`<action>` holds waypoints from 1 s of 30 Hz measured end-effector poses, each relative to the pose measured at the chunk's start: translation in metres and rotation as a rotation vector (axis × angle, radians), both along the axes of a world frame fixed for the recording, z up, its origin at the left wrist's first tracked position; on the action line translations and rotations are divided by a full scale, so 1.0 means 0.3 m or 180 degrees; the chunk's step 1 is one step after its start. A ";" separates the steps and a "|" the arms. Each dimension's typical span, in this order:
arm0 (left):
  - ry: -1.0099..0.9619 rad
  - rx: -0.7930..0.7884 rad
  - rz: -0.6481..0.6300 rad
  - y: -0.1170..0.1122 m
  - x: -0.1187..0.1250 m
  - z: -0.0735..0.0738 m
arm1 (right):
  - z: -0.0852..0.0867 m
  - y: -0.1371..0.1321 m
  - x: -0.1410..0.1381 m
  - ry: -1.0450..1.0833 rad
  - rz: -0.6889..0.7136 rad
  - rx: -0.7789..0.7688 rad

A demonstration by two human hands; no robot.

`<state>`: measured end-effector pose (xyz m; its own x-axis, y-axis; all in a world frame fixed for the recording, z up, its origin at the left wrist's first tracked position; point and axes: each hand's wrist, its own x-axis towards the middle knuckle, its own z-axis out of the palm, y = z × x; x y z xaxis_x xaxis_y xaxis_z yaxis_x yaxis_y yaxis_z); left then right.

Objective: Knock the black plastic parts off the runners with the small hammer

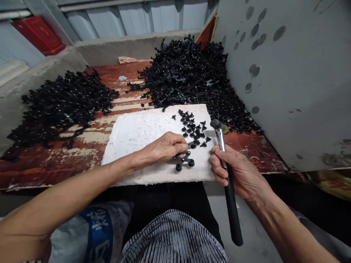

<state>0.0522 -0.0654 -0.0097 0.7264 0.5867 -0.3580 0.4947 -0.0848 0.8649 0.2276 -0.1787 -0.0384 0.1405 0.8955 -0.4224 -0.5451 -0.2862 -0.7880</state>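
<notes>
My left hand (pixel 171 146) is closed on a black folding linkage (pixel 183 157) of crossed bars with round feet, low over the white foam board (pixel 131 135). Its fingers hide part of the linkage. My right hand (pixel 233 164) grips a mallet (pixel 221 140) by the shaft, its grey and yellow head up and its black handle pointing down past the board's right edge. Small black studs with round bases (pixel 190 124) lie scattered on the board's right half, just beyond my left hand.
A big heap of black parts (pixel 186 73) fills the back right of the worn red-brown tabletop (pixel 123 91). Another heap of black linkages (pixel 65 102) lies at left. A grey panel (pixel 287 73) stands along the right side. A printed plastic sack (pixel 95 230) sits below the table.
</notes>
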 end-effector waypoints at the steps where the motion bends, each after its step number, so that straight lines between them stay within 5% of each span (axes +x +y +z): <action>1: -0.0008 0.0017 -0.0007 0.001 -0.001 -0.003 | 0.000 0.000 0.000 0.0005 0.0005 0.0005; 25: 0.0149 0.0167 -0.0119 0.009 0.001 -0.013 | -0.014 -0.002 0.007 -0.0059 0.0125 0.0129; 30: 0.0292 0.0301 -0.0086 0.008 0.009 0.009 | -0.007 -0.008 0.017 -0.0622 0.0341 0.0194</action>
<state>0.0548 -0.0630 -0.0070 0.7090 0.6018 -0.3676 0.5678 -0.1781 0.8037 0.2326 -0.1811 -0.0406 0.1170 0.9327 -0.3412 -0.3495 -0.2829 -0.8932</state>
